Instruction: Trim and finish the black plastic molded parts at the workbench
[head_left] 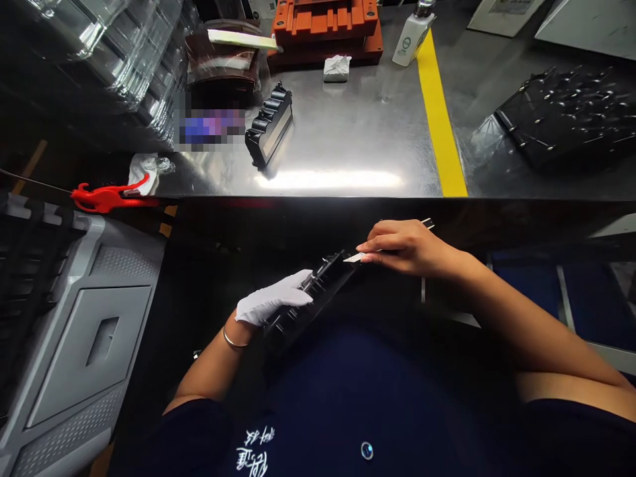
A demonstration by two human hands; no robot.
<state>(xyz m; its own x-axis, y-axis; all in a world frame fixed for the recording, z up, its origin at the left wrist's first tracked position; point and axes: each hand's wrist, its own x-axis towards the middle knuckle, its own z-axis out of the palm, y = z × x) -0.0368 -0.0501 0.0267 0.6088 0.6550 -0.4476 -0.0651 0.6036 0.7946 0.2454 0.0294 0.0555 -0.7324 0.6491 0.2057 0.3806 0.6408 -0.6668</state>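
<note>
My left hand (273,301), in a white glove, grips a long black plastic part (322,285) in front of my body. The part is tilted, its far end pointing up to the right, and thin pegs stick out along it. In my bare right hand (402,246) is a craft knife (354,258), pinched between thumb and fingers. Its pale slanted blade is at the far end of the black part; whether it touches the plastic I cannot tell. Most of the handle is hidden by my fingers, with its tail showing behind the hand.
On the metal bench (358,132) stand another black part (271,126), an orange fixture (325,30), a folded white wipe (336,68) and a white bottle (413,36). Yellow tape (440,119) crosses it. A red air gun (112,197) hangs left, above a grey crate (94,331).
</note>
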